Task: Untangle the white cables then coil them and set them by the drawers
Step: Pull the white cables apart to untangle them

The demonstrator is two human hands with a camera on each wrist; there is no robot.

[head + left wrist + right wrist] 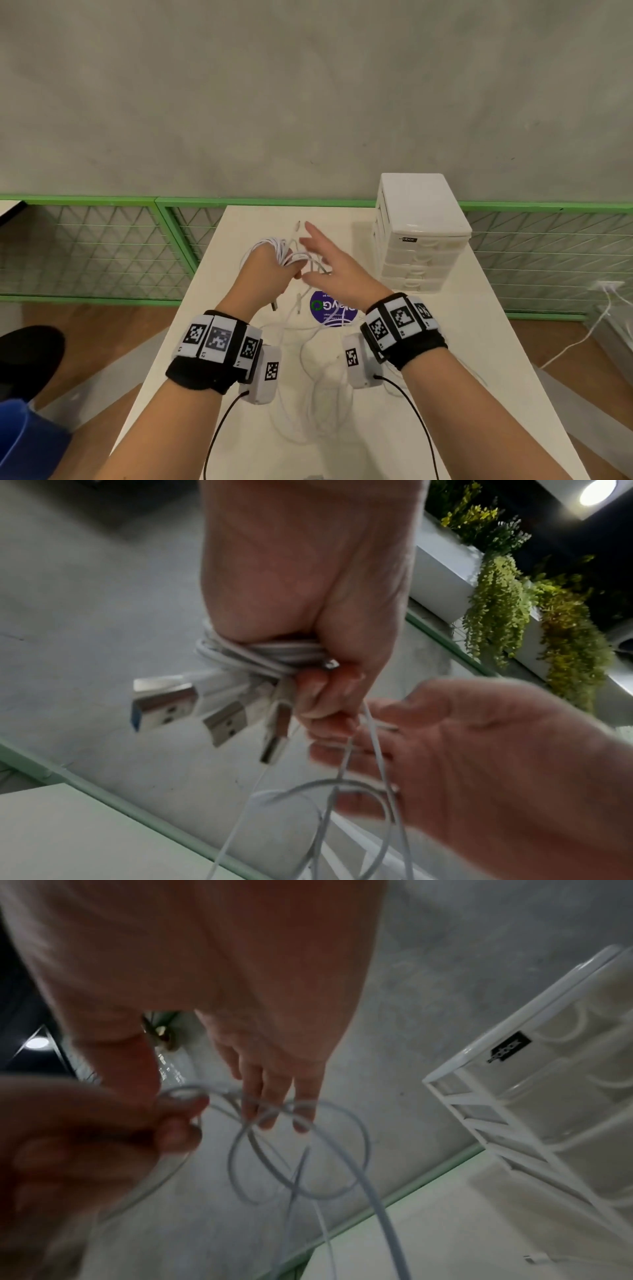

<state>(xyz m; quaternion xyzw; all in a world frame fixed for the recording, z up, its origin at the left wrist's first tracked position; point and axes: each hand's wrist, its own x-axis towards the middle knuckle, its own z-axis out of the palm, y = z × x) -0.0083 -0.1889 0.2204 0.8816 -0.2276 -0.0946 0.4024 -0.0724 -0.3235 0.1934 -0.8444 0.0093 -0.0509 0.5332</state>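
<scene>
Over the middle of the white table [462, 342], my left hand [272, 274] grips a bundle of coiled white cables [274, 246]. In the left wrist view the coil [260, 656] is wrapped at the fist [322, 696], and three USB plugs [226, 723] stick out of it. My right hand [320, 255] is just right of the coil with straight fingers, and loose cable loops [301, 1150] lie against its fingertips [270, 1112]. More slack cable [308, 363] trails down onto the table between my wrists. The white drawers [421, 240] stand at the table's back right.
A round purple sticker [330, 310] lies on the table under my right hand. A green mesh fence [102, 246] and a grey wall run behind the table. Another white cable [582, 335] lies on the floor at the right, and a blue object [24, 438] is at the lower left.
</scene>
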